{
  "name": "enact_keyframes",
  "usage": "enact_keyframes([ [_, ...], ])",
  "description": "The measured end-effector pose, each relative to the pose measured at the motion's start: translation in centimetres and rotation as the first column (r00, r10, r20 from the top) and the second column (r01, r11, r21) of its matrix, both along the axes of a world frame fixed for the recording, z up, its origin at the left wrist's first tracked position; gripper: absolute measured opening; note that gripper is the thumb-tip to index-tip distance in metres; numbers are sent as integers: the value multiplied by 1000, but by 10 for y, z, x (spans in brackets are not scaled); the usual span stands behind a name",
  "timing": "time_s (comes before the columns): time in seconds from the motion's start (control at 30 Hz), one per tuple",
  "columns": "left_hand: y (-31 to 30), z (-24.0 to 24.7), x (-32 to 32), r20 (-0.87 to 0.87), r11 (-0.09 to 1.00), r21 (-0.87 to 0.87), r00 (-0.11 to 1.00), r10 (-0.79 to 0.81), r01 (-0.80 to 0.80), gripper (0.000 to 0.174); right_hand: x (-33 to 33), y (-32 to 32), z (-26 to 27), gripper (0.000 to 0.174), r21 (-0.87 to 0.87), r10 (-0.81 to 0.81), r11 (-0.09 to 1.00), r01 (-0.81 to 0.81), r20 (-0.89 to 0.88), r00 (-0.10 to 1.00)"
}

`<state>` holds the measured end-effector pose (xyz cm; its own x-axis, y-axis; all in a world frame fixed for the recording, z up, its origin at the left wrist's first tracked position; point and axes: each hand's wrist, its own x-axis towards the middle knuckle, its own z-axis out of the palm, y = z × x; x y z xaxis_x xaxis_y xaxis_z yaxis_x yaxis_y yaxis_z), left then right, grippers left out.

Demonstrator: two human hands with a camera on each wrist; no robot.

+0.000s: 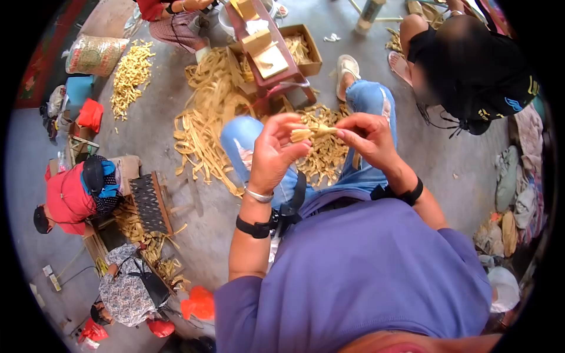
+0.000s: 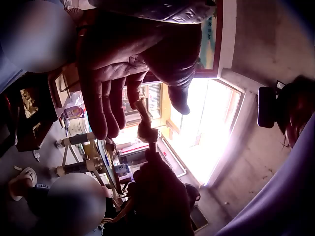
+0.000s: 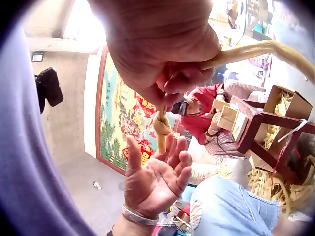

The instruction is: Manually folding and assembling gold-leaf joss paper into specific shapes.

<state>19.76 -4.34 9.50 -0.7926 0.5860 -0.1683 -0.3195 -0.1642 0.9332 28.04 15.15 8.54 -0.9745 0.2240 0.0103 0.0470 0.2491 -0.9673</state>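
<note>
Between the two hands is a pale yellow strip tied in a knot (image 1: 321, 128). My right hand (image 1: 371, 138) pinches the strip between thumb and fingers close beside the knot. In the right wrist view, a long tail of the strip (image 3: 266, 46) runs out from the far side of that hand. My left hand (image 1: 274, 150) faces the knot's short end with its fingers spread and thumb apart. The left wrist view shows the short end (image 2: 141, 107) right at a left fingertip. Below the hands, between the knees, lies a pile of similar knotted pieces (image 1: 323, 156).
Long loose yellow strips (image 1: 203, 132) heap on the floor to the left. Ahead stands a dark red bench (image 1: 273, 85) carrying wooden blocks, with a cardboard box (image 1: 315, 56) beside it. Other people sit around, one at right in black (image 1: 471, 76). More yellow pieces (image 1: 130, 76) lie at far left.
</note>
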Motion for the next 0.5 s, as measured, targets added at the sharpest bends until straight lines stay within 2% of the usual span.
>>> enact_keyframes([
  [0.07, 9, 13, 4, -10, 995, -33, 995, -95, 94, 37, 0, -7, 4, 13, -32, 15, 999, -16, -51, 999],
  [0.13, 11, 6, 0, -29, 992, -71, 994, -105, 103, 31, -3, -10, 0, 14, -72, 26, 997, -32, -95, 995],
  [0.2, 9, 6, 0, -23, 992, -96, 996, -90, 87, 23, -2, -8, 6, 13, -56, 36, 998, -40, -68, 997],
  [0.3, 5, 2, 1, -60, 997, -46, 996, -72, 70, 23, -3, -1, 6, 13, -73, 40, 996, -43, -38, 998],
  [0.37, 4, 2, 2, 4, 995, 29, 995, -97, 97, 23, -5, -2, 5, 13, -74, 22, 997, -26, -51, 998],
  [0.43, 6, 2, -1, 17, 984, 118, 991, -135, 132, 22, -6, -4, 6, 13, -104, 77, 991, -81, -47, 996],
  [0.47, 9, 7, 0, 75, 984, 111, 987, -145, 136, 21, -7, -5, 7, 14, -71, 99, 992, -105, -81, 992],
  [0.5, 8, 5, 0, 63, 985, 100, 987, -145, 138, 21, -6, -7, 7, 14, -44, 122, 991, -128, -107, 987],
])
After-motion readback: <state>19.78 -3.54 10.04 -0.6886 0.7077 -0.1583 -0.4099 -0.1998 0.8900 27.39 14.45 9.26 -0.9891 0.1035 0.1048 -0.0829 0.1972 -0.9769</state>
